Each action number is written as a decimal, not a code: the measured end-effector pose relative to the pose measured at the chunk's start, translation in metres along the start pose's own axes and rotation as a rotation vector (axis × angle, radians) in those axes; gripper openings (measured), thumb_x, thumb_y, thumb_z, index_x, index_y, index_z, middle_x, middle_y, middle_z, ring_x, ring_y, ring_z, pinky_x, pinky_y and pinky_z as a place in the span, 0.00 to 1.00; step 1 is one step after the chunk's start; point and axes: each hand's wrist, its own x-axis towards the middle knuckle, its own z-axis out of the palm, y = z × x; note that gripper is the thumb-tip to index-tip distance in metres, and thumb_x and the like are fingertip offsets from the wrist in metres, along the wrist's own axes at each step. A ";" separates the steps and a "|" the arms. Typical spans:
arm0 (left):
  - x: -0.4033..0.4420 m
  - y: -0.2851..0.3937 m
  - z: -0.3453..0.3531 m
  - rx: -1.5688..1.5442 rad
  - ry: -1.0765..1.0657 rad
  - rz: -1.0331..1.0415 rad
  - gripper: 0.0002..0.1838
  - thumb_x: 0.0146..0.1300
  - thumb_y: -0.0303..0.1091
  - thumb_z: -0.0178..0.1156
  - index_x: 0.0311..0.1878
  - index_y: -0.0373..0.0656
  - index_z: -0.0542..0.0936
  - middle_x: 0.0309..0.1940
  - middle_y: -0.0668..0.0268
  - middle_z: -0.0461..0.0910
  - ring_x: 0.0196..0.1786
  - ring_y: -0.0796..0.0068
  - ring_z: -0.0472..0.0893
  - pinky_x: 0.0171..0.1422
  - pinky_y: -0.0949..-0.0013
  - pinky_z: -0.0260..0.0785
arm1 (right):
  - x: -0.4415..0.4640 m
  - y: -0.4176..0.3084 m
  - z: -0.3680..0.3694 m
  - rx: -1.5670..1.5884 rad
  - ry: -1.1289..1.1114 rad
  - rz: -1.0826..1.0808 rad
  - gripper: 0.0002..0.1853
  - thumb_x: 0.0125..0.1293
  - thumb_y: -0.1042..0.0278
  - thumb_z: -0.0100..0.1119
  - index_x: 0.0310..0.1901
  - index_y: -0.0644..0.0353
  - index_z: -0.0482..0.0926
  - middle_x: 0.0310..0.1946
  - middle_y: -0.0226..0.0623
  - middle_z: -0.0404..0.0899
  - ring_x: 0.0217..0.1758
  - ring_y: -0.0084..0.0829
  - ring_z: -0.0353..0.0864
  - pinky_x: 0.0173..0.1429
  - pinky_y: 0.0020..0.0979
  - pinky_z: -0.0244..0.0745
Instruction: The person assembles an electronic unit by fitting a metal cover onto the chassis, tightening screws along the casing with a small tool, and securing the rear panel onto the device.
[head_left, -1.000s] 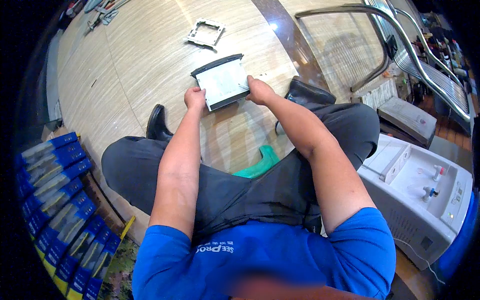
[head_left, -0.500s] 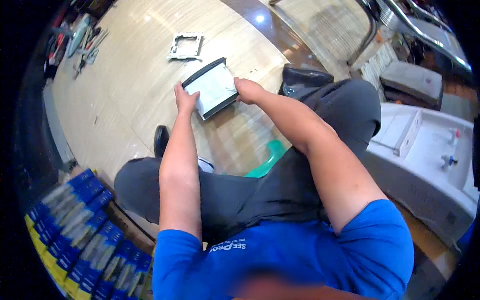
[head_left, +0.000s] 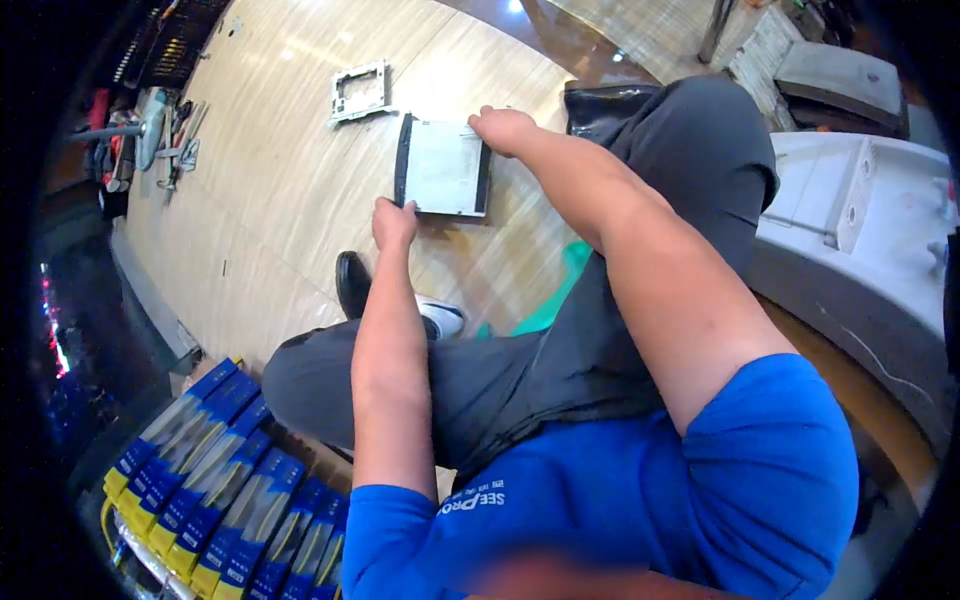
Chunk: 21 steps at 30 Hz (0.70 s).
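Observation:
A flat rectangular device [head_left: 445, 168] with a pale, plate-like top and black strips along two sides is held above the tiled floor. My left hand [head_left: 395, 224] grips its lower left corner, thumb on the edge. At the upper right corner, my right hand [head_left: 503, 131] has its fingers closed on the edge. The undersides of both grips are hidden. Just beyond the device, a white open frame [head_left: 362, 115] lies on the floor, apart from both hands.
Hand tools [head_left: 175, 150] lie at the upper left. Blue and yellow packages [head_left: 215, 480] stand in rows at the lower left. A white basin-like unit [head_left: 800, 190] is on the right. Something green [head_left: 550, 310] shows beside my leg, and a black shoe [head_left: 352, 285] is near my left forearm.
The device has turned from a slant to nearly square in view. My left hand has slid from its left side down to the lower left corner; my right hand is now at the upper right corner.

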 end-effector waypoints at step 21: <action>0.034 -0.044 0.043 -0.134 -0.233 0.139 0.16 0.68 0.36 0.55 0.50 0.35 0.83 0.41 0.45 0.84 0.46 0.48 0.84 0.52 0.55 0.72 | -0.050 -0.038 0.029 0.648 0.018 0.531 0.15 0.68 0.72 0.50 0.50 0.61 0.84 0.55 0.48 0.81 0.58 0.43 0.82 0.60 0.42 0.78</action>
